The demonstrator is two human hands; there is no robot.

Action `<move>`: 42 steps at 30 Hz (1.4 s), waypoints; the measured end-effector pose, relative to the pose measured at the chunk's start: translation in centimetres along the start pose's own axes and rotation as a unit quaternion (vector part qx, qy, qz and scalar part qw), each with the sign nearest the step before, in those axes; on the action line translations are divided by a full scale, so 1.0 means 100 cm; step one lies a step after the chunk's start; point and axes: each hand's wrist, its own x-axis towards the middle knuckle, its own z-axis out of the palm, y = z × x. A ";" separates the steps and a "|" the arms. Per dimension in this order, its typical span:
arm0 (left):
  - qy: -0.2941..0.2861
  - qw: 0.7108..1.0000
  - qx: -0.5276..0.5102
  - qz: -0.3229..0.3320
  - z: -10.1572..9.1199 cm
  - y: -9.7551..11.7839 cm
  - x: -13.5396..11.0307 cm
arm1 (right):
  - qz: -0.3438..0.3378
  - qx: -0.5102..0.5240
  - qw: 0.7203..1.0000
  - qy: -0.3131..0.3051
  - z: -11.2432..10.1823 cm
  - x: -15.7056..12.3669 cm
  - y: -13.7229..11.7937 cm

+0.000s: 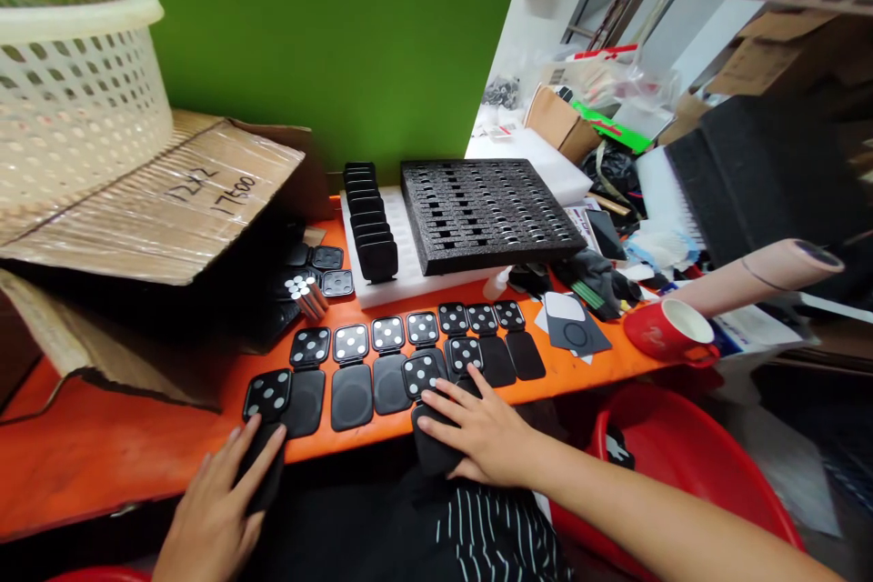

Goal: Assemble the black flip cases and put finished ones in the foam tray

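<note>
Two rows of square black panels with silver round dots lie along the orange table, hinged to plain black panels; one dotted panel (pixel 350 343) is in the middle of the left group. My left hand (pixel 222 486) rests with fingers stretched apart on a folding black piece (pixel 267 395) at the left end, its plain half jutting over the table's front edge. Across another folding black piece (pixel 421 373) my right hand (pixel 481 427) lies spread, its fingertips near a neighbouring dotted panel (pixel 466 353). That piece also overhangs the edge and partly covers others.
Behind stand a black foam tray (pixel 491 245) and a row of upright black panels (pixel 377 259) on white foam (pixel 388 293). Silver cylinders (pixel 309 298) stand beside a cardboard box (pixel 156 218) under a white basket (pixel 82 82). At right are a red mug (pixel 658 332) and red tub (pixel 709 446).
</note>
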 end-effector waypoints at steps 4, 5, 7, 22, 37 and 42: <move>0.078 0.995 -0.050 -0.032 -0.009 0.023 -0.013 | 0.018 0.002 1.000 0.018 0.001 -0.001 -0.004; 0.090 0.993 -0.064 -0.031 -0.011 0.034 -0.011 | 0.024 0.003 0.999 0.021 0.002 -0.001 -0.005; 0.095 0.991 -0.090 0.012 -0.014 0.059 0.001 | 0.038 0.001 0.999 0.027 0.003 -0.001 -0.007; -0.006 0.991 -0.060 0.117 0.012 0.134 0.071 | 0.086 -0.011 0.994 0.061 0.016 -0.004 -0.006; -0.036 0.993 -0.041 0.105 0.019 0.139 0.076 | 0.081 -0.008 0.996 0.045 0.016 -0.002 -0.005; -0.028 0.996 -0.068 0.057 0.023 0.137 0.074 | 0.063 -0.020 0.995 0.070 0.019 0.005 -0.006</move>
